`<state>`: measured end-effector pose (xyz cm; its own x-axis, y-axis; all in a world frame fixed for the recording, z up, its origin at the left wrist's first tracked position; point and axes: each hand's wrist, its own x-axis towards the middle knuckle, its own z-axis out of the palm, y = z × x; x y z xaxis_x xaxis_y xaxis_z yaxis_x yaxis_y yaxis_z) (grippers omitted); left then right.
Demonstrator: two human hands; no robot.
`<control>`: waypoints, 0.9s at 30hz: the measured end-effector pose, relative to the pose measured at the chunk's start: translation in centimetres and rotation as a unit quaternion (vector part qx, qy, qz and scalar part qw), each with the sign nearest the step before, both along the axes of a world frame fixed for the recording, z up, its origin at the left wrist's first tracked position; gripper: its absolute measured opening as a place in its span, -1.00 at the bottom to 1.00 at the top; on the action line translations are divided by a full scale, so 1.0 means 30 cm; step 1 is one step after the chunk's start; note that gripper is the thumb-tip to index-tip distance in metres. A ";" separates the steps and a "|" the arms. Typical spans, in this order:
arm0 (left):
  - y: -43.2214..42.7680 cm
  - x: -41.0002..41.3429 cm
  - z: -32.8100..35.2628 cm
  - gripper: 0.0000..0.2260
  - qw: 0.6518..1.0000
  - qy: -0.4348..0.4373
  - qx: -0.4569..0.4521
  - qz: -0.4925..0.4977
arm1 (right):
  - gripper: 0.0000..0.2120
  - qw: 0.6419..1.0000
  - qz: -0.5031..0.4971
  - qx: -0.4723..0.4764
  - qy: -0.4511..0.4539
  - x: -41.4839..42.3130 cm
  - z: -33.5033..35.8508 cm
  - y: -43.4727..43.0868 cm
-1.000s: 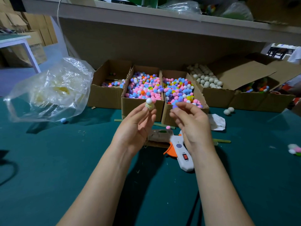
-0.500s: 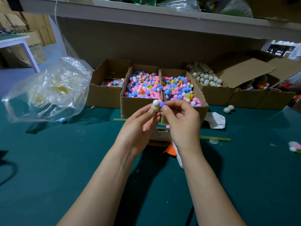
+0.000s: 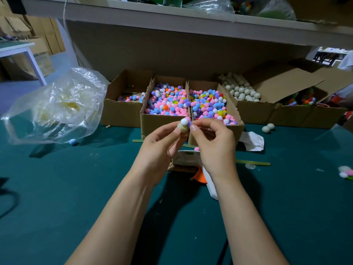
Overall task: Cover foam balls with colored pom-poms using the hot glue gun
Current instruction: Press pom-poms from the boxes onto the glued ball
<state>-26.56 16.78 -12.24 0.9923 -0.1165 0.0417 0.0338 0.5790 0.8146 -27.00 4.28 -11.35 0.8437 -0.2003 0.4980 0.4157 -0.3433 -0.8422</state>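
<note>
My left hand [image 3: 162,148] pinches a small pale foam ball [image 3: 182,128] that carries a white pom-pom [image 3: 184,121] on top. My right hand [image 3: 214,144] pinches a purple-blue pom-pom [image 3: 189,124] and presses it against the ball's right side. Both hands hover over the green table in front of two cardboard boxes full of colored pom-poms [image 3: 166,101] [image 3: 209,104]. The hot glue gun [image 3: 209,181], white with an orange trigger, lies on the table, mostly hidden under my right wrist. A box of bare foam balls [image 3: 241,90] stands behind on the right.
A crumpled clear plastic bag [image 3: 57,106] lies at the left. Two loose foam balls [image 3: 267,127], crumpled white paper [image 3: 252,140] and a glue stick [image 3: 254,163] lie on the right. Finished pom-poms [image 3: 345,172] sit near the right edge. A shelf [image 3: 172,22] overhangs the boxes.
My right hand moved left with the purple-blue pom-pom and brought it against the foam ball held by my left hand. Both hands rose slightly toward the boxes.
</note>
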 end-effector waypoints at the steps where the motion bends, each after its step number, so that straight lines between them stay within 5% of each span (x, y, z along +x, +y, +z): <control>1: 0.001 0.002 -0.001 -0.83 1.000 0.008 -0.014 -0.008 | -0.89 1.000 0.011 0.006 -0.002 0.000 0.005 -0.004; 9: 0.020 0.012 0.002 -0.71 0.994 0.057 -0.073 -0.066 | -0.84 0.991 0.110 0.070 0.032 0.004 0.016 -0.035; 27: 0.024 0.009 -0.003 -0.71 0.998 0.046 -0.009 -0.037 | -0.93 0.998 0.051 0.019 0.043 0.004 0.006 -0.034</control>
<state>-26.28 17.51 -12.32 0.9809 -0.1890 -0.0455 0.1500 0.5873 0.7953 -26.89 3.26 -11.18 0.8995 -0.1294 0.4172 0.3729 -0.2699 -0.8877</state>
